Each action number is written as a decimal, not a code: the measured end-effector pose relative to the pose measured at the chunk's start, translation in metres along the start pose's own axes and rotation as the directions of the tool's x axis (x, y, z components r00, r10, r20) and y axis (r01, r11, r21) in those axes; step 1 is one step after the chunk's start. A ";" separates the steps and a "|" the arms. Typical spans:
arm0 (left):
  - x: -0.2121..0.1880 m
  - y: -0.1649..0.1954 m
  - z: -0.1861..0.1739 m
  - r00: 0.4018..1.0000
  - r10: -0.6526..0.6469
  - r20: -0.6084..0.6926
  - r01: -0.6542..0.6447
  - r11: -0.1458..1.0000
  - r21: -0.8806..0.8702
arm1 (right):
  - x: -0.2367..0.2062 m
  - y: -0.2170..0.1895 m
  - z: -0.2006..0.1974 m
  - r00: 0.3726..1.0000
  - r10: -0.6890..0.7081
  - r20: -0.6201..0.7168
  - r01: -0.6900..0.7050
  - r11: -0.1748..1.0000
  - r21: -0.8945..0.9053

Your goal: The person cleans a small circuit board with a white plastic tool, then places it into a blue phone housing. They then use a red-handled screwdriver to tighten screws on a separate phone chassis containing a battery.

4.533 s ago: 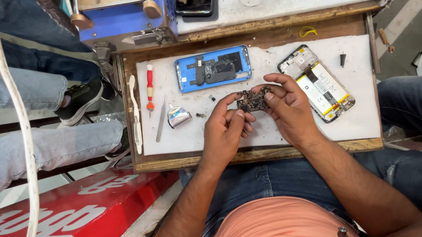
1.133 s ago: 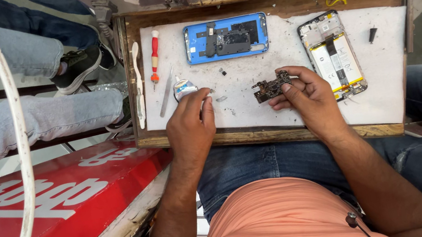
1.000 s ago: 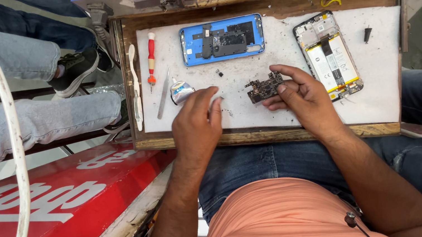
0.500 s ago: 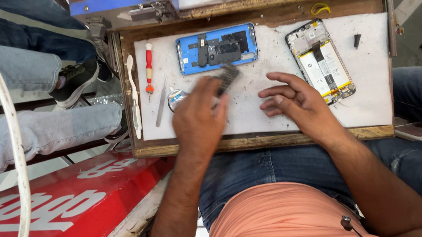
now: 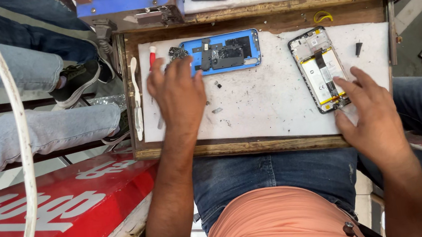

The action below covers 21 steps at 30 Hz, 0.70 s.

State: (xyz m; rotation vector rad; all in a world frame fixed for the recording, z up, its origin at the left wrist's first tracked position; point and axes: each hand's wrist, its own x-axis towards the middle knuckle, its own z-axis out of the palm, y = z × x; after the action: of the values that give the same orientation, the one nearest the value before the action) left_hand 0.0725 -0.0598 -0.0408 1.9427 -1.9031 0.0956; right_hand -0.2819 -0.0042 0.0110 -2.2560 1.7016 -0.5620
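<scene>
1. Two risks for you: your left hand (image 5: 178, 87), fingers spread and gripping nothing, lies flat over the loose small parts (image 5: 216, 111) on the white mat (image 5: 277, 108) and can sweep them off.
2. Your right hand (image 5: 370, 110), fingers loose and not clenched, touches the lower end of the opened phone (image 5: 320, 68); a push may slide it or hurt its bare inside.
3. This phone lies at the mat's right side, long axis running away from you, top end slightly leaning left.
4. Beside your left fingertips lies the blue back cover (image 5: 223, 53), crosswise.

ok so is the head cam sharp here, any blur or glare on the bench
Head view: mostly sharp, even soft light, no hard shadows; the opened phone and blue phone shell read crisply; the left hand is slightly smeared at the fingertips; no strong glare on the white mat; the white cable bows, which may be lens distortion.
</scene>
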 end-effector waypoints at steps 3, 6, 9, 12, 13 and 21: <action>0.008 0.016 0.002 0.992 -0.044 0.122 0.053 0.996 -0.066 | -0.001 -0.007 0.009 1.000 -0.009 0.019 0.009 1.000 -0.020; 0.017 0.026 -0.001 0.983 -0.068 0.168 0.081 0.994 -0.069 | -0.001 -0.017 0.021 0.998 -0.048 0.032 0.049 0.999 -0.013; 0.023 0.030 -0.004 0.975 -0.097 0.199 0.122 0.986 -0.115 | -0.001 -0.028 0.031 0.998 -0.052 0.037 0.051 0.998 0.019; 0.022 0.031 -0.002 0.975 -0.126 0.181 0.155 0.975 -0.157 | 0.003 -0.026 0.033 0.994 -0.107 0.008 0.107 0.994 0.020; 0.020 0.030 -0.001 0.981 -0.119 0.153 0.142 0.979 -0.148 | 0.004 -0.024 0.033 0.991 -0.135 -0.003 0.135 0.991 0.012; 0.004 0.024 0.019 0.991 0.042 -0.126 -0.068 0.975 -0.210 | 0.022 -0.003 0.029 0.953 -0.271 0.139 0.242 0.951 0.191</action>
State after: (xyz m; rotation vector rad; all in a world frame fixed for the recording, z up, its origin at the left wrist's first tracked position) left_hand 0.0448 -0.0697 -0.0510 1.7042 -1.8080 0.0225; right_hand -0.2614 -0.0249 -0.0104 -2.3404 1.2405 -0.5381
